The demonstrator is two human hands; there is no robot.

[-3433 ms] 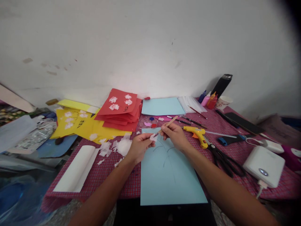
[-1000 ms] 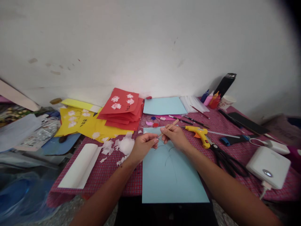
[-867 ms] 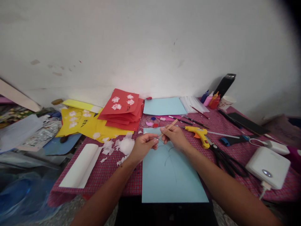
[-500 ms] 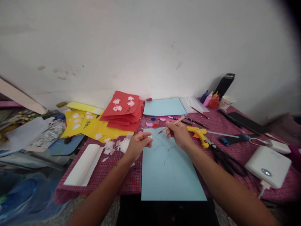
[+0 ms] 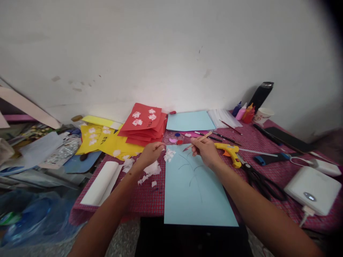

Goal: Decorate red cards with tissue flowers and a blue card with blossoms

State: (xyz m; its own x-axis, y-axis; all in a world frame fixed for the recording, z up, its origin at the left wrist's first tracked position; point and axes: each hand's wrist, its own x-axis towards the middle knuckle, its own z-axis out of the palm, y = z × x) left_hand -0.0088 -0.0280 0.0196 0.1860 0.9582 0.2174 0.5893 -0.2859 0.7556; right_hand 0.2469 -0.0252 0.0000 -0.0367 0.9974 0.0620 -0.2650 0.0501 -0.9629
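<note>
A light blue sheet [image 5: 197, 192] with faint pencil curves lies in front of me on the red checked cloth [image 5: 144, 200]. My right hand [image 5: 206, 151] hovers over its far edge, closed on a wooden pencil [image 5: 199, 139] whose tip points left and down. My left hand [image 5: 150, 153] is just left of the sheet, above a heap of white paper scraps [image 5: 150, 169]. Its thumb and fingers are pinched together, and I cannot make out what is in them. A small crumpled white piece [image 5: 169, 155] rests at the sheet's far left corner.
A yellow glue gun [image 5: 227, 151], black scissors [image 5: 258, 182] and a white power bank [image 5: 313, 189] lie to the right. Red cards [image 5: 143, 125], yellow papers [image 5: 107, 141] and a white roll [image 5: 102, 182] are on the left. Paint bottles [image 5: 243, 112] and a black flask [image 5: 261, 95] stand against the wall.
My hands were together working a small white piece against the pencil tip. They have parted, my left hand has moved left, and a white piece now lies on the sheet's corner.
</note>
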